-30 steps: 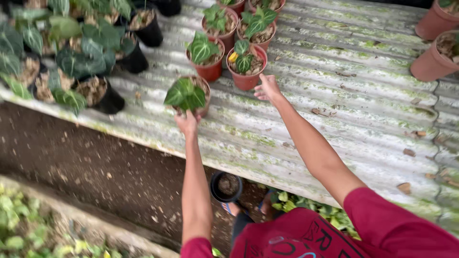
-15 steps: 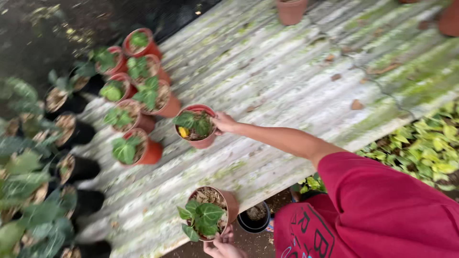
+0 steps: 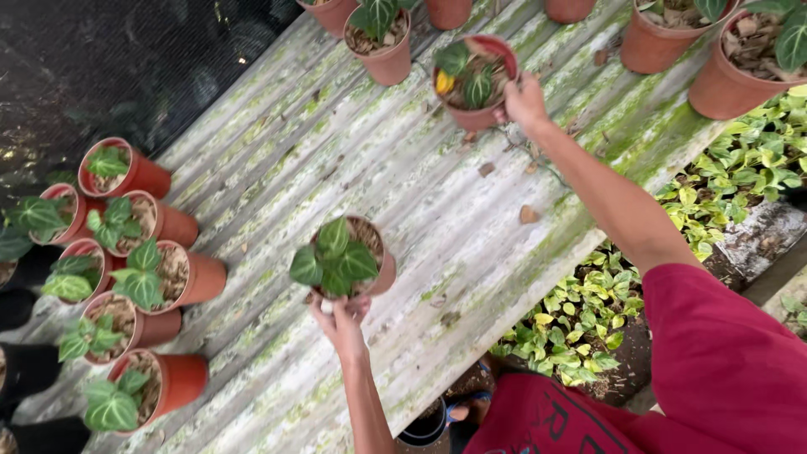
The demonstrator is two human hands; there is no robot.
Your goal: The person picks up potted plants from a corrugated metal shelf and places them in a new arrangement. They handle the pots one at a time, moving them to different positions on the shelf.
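Corrugated bench sheet (image 3: 437, 210), weathered and streaked with green moss, runs diagonally through frame; dark shade netting beyond its far-left edge, low variegated ground plants (image 3: 580, 311) below its near-right edge.

Nearest: left hand (image 3: 343, 318) is closed round the underside of a terracotta plastic pot (image 3: 378, 265) with a dark-green, pale-veined plant (image 3: 334, 259). Pot is tipped toward the camera near the sheet's near edge; can't tell if its base touches the sheet or sits just above it. Holding from below keeps fingers clear of the leaves.

Left, along the sheet's left end: cluster of matching terracotta pots (image 3: 189, 277), same veined plants, packed rim to rim in rough rows. Black pots (image 3: 25, 370) sit at the extreme left edge.

Farther: right hand (image 3: 525, 102), arm fully stretched, pinches the rim of a second terracotta pot (image 3: 475, 113) near the sheet's far-right end. This plant has one yellow leaf (image 3: 444, 81) among the green. Pot is tilted, lifted by the rim on the hand side. Rim grip looks like the only purchase at that reach.

Beyond it: more terracotta pots (image 3: 387, 50) along the far edge, well apart from the left cluster. Dead leaf bits (image 3: 528, 214) lie on the bare middle.
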